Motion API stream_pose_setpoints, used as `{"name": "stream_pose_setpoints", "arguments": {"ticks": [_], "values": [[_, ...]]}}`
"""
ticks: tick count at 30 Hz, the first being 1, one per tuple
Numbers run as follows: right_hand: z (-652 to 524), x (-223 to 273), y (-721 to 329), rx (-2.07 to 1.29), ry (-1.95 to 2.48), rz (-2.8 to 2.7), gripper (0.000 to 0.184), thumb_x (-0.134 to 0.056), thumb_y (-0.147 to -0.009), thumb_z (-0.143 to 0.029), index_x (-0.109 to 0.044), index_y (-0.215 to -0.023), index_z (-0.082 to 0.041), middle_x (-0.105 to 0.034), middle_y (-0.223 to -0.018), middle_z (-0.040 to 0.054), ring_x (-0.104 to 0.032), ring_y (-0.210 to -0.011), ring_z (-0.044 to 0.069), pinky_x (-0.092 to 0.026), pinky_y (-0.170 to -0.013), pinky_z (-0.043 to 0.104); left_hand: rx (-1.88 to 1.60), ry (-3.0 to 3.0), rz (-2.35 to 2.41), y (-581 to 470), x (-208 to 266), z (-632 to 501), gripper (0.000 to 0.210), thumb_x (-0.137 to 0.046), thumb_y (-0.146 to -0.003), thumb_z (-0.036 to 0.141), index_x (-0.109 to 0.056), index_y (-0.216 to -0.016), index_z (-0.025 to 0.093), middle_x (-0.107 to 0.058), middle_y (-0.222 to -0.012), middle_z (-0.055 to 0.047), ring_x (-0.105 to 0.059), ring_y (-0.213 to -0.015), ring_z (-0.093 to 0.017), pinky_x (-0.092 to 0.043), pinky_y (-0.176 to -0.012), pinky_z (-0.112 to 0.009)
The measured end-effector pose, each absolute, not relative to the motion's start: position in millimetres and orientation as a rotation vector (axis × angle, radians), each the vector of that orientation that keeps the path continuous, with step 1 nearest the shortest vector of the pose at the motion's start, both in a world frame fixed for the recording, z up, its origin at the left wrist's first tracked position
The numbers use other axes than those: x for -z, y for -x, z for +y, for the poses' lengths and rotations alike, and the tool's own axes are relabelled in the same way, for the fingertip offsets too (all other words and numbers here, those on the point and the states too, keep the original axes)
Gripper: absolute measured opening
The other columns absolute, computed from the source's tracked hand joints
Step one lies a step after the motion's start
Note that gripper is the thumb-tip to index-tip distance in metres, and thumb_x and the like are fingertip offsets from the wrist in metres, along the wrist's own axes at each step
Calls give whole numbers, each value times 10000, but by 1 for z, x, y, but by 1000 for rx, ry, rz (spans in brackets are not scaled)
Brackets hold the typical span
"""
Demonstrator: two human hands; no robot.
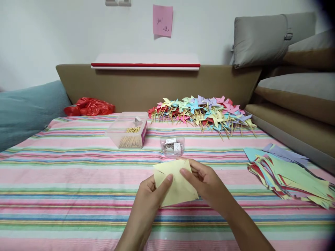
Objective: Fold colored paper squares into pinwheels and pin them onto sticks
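Both hands hold a square of pale yellow paper (178, 190) above the striped cloth. My left hand (150, 195) grips its left side, thumb on top and fingers underneath. On the upper right, my right hand (205, 181) pinches the sheet with its thumb in front and fingers partly behind. A slit shows near the paper's upper left corner, and small dark marks sit near its middle. Just beyond the paper lies a clear plastic pack (171, 146) with small metal pieces and white labels. Farther left stands a clear plastic box (125, 130) of thin wooden sticks.
Many finished paper pinwheels (201, 109) lie heaped at the back. At the right is a stack of cut coloured paper sheets (290, 176), beside piled cushions (295, 90). A red plastic bag (90, 106) rests at the back left, near a blue cushion (31, 111).
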State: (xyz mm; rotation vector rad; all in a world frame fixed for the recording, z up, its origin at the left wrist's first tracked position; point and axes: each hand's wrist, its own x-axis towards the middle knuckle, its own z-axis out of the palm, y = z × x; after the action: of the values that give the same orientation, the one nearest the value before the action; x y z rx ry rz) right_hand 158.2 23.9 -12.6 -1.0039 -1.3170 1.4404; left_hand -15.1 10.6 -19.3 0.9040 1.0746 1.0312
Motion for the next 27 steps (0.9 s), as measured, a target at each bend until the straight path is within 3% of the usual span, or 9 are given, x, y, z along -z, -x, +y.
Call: {"name": "stream_pose_setpoints", "arguments": {"ticks": [3, 6, 8, 11, 15, 21, 27], "values": [[22, 13, -156, -1364, 1060, -1165, 444, -624, -934, -523, -612, -1290, -258, -726, -1105, 54, -669, -933, 194, -536, -802, 297, -1117, -828, 1077, 13, 14, 10, 412, -792, -798, 481, -798, -1045, 152, -786, -832, -71, -648, -660, -167, -512, -667, -266], [20, 14, -159, -1178, 1102, -1209, 437, -565, -963, -525, -577, -1319, -272, -710, -1166, 70, -678, -968, 211, -548, -869, 351, -1193, -728, 1077, 13, 13, 11, 458, -811, -785, 426, -764, -1154, 158, -803, -948, -90, -701, -770, -215, -526, -681, -278], [17, 16, -164, -902, 1114, -1423, 408, -577, -970, -450, -552, -1351, -304, -660, -1256, 77, -651, -1077, 237, -535, -941, 404, -1232, -686, 1075, 15, 14, 12, 476, -800, -796, 395, -741, -1203, 153, -801, -1013, -103, -719, -874, -250, -531, -694, -281], [13, 23, -170, -355, 1040, -1914, 467, -660, -927, -300, -545, -1378, -334, -507, -1432, 93, -492, -1319, 295, -453, -1069, 493, -1259, -681, 1046, 16, 17, 13, 502, -770, -828, 363, -699, -1276, 149, -793, -1077, -115, -716, -969, -276, -537, -722, -288], [11, 35, -169, -17, 917, -2110, 399, -687, -909, -191, -610, -1289, -284, -413, -1479, 108, -424, -1361, 300, -442, -1079, 509, -1257, -713, 992, 15, 22, 12, 567, -744, -858, 340, -618, -1380, 157, -776, -1144, -121, -710, -1022, -290, -541, -718, -288], [13, 39, -163, -18, 881, -2023, 208, -712, -891, -171, -720, -1069, -277, -477, -1413, 92, -471, -1304, 299, -456, -1053, 499, -1253, -730, 898, 9, 21, 9, 630, -723, -888, 320, -523, -1473, 200, -746, -1233, -108, -692, -1088, -284, -547, -826, -305], [12, 33, -158, -519, 1101, -1680, 112, -679, -929, -326, -784, -892, -318, -553, -1333, 71, -513, -1287, 292, -459, -1044, 488, -1237, -698, 862, 4, 18, 9, 608, -710, -899, 324, -518, -1473, 264, -692, -1341, -84, -658, -1166, -275, -547, -906, -333]]}}
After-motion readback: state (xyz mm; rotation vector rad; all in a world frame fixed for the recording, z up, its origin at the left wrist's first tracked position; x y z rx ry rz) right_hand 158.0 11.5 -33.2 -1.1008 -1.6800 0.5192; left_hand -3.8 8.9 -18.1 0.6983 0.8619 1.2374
